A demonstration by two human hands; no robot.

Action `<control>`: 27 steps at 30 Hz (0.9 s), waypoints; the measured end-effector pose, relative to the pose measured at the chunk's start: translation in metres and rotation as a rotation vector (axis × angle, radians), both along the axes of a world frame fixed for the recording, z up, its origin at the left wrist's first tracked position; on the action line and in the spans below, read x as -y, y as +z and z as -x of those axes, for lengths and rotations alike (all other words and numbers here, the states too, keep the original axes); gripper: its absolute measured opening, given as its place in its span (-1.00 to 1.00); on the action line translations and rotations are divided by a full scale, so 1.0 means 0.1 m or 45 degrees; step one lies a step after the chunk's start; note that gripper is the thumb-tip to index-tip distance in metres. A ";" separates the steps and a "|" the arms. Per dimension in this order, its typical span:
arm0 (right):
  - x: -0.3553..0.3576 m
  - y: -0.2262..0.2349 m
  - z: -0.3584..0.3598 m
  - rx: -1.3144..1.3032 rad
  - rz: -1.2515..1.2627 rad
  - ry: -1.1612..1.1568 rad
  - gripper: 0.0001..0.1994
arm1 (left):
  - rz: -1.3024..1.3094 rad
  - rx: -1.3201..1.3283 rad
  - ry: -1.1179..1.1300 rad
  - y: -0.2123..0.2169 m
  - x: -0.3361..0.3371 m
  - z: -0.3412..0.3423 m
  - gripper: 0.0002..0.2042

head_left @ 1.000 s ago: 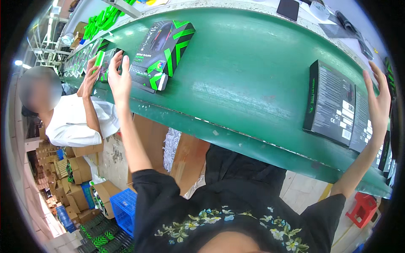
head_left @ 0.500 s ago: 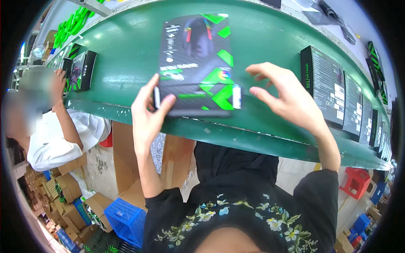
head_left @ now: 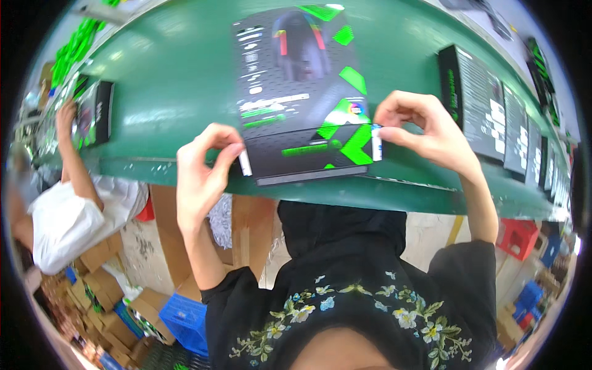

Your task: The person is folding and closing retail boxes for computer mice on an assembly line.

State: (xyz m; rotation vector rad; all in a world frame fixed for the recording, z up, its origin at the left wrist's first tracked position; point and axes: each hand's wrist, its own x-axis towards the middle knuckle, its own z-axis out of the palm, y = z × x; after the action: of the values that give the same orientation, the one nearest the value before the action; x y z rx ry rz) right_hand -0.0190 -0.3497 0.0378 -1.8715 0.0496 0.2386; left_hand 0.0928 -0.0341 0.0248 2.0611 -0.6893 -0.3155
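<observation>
A black and green mouse box (head_left: pixel 296 105), printed with a picture of a computer mouse, lies before me at the near side of the green bench. A small white tab (head_left: pixel 245 163) juts out at its left side. My left hand (head_left: pixel 206 169) is closed, with thumb and forefinger pinched at the upper end of that tab. On the opposite side, the thumb and fingers of my right hand (head_left: pixel 425 126) come together on a second white tab (head_left: pixel 377 145). Along the near end of the box runs a dark flap edge, its inside hidden.
Several similar boxes (head_left: pixel 478 108) stand in a row at the right of the green bench (head_left: pixel 172 80). At the left, a co-worker's hand (head_left: pixel 66 117) touches another box (head_left: pixel 95 114). Below are an open carton (head_left: pixel 253 231), a blue crate (head_left: pixel 185 320) and a red stool (head_left: pixel 517 237).
My right hand has come in to the right tab; my left hand has moved from the box's front corner to the left tab. The co-worker's arm has shifted.
</observation>
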 end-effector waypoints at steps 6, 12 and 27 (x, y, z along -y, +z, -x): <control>-0.03 -0.02 -0.03 0.107 0.089 -0.001 -0.91 | 0.041 0.276 0.208 -0.23 0.04 0.17 -0.95; -0.02 0.04 -0.02 0.143 0.197 0.071 -0.90 | 0.124 0.214 0.246 -0.28 0.06 0.21 -0.91; 0.05 -0.03 -0.12 -0.218 0.012 0.032 -0.91 | -0.131 0.206 -0.042 -0.16 0.07 0.05 -0.91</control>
State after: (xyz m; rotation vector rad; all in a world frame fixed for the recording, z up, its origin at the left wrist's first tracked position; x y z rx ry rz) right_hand -0.0066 -0.3543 0.0344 -1.8583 0.1444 0.4159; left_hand 0.0874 -0.0412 0.0090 2.1926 -0.8202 -0.2079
